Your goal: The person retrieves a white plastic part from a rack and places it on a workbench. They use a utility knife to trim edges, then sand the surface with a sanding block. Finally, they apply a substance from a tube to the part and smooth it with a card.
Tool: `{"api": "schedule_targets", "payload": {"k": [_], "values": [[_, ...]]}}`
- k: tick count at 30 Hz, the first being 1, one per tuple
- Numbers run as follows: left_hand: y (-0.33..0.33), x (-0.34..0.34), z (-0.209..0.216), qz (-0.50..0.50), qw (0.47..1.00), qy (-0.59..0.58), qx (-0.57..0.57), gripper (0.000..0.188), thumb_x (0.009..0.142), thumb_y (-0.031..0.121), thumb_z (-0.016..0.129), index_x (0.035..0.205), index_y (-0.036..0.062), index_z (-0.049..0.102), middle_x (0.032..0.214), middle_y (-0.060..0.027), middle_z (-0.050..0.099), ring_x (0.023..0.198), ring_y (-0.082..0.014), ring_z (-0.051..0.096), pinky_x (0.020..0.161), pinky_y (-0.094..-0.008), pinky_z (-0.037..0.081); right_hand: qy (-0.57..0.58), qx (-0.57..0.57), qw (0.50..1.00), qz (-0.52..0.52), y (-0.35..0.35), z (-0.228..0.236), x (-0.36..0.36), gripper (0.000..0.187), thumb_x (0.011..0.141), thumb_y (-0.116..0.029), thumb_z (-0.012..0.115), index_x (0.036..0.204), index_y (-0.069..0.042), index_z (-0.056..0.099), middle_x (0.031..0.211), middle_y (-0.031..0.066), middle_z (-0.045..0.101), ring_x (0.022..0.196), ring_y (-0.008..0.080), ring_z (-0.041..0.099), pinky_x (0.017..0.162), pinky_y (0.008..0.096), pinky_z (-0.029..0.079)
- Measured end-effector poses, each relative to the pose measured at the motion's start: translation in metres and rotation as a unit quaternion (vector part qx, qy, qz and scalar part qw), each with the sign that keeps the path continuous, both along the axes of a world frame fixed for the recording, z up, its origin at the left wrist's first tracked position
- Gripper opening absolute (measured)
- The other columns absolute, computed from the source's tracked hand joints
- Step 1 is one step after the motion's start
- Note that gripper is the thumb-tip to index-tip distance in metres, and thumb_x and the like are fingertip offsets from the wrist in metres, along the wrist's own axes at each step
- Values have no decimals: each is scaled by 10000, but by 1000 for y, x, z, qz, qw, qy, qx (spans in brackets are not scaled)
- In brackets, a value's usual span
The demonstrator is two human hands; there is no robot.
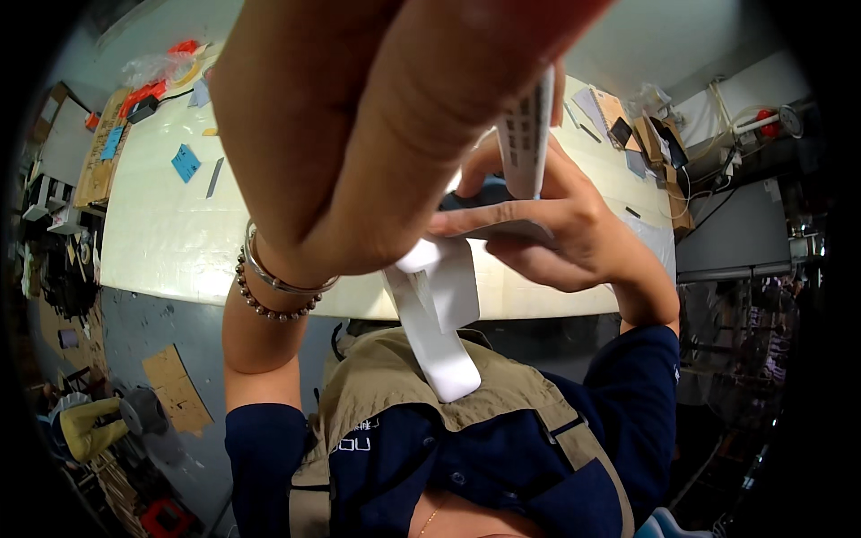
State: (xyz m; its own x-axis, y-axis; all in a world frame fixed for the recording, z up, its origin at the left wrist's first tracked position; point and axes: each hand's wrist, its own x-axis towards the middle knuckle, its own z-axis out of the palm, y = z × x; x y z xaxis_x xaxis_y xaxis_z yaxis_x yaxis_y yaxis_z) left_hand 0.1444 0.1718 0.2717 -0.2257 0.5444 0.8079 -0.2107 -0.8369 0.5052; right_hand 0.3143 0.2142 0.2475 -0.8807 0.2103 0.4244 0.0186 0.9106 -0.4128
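My left hand (350,152) is raised very close to the view and fills its top middle. Its fingertips run out of the picture, so what they hold is hidden. Bracelets circle that wrist. Just right of it, my right hand (574,224) is closed, fingers bent around a flat dark grey piece (520,231). A narrow white strip with small print (527,134) stands between the two hands; which one holds it I cannot tell. Below the hands, a glossy white bent plastic piece (439,350) hangs in front of my apron (377,368); its upper end is covered.
Behind the hands spreads a cream-topped table (161,242). On it lie a blue card (186,163), a dark strip (214,177) and, at the far right, a notebook (614,117) beside boxes. Cardboard (178,390) lies on the floor at left. Cables hang at right.
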Motion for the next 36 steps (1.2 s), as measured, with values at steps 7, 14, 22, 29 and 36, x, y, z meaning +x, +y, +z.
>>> {"api": "schedule_targets", "payload": {"k": [7,14,22,29,36], "values": [[-8,3,5,-6,999,-34,-34,694,743,656,600,859,-20,493,658,-115,575,616,-183,612,601,-297,519,59,-4,998,-3,0,-9,-10,355,688,-55,645,1018,-173,704,944,86,516,848,251,500,755,337,412],[-9,7,6,-11,997,-52,-54,693,748,657,592,864,-19,491,657,-117,571,615,-184,609,607,-301,519,106,43,993,-38,-4,-16,-13,279,732,-88,612,985,-151,713,944,85,524,833,247,513,755,342,420],[-10,2,5,13,998,-32,-59,695,766,678,536,865,-7,482,666,-108,558,611,-183,604,602,-304,513,46,-90,995,-15,0,5,24,294,727,-77,573,988,-71,710,964,92,538,863,220,553,756,327,458],[-14,7,12,-6,999,-17,-49,687,765,682,538,872,7,472,665,-95,538,620,-179,594,605,-294,500,79,-49,995,19,3,-13,-4,381,685,-36,641,1041,-159,695,975,115,517,884,266,537,784,348,454],[-7,11,4,-21,997,-55,-51,700,739,693,564,874,12,472,684,-96,549,630,-170,579,606,-289,493,16,-91,996,-11,0,-9,8,378,693,-66,627,1038,-202,702,944,100,497,824,253,521,720,319,444]]}}
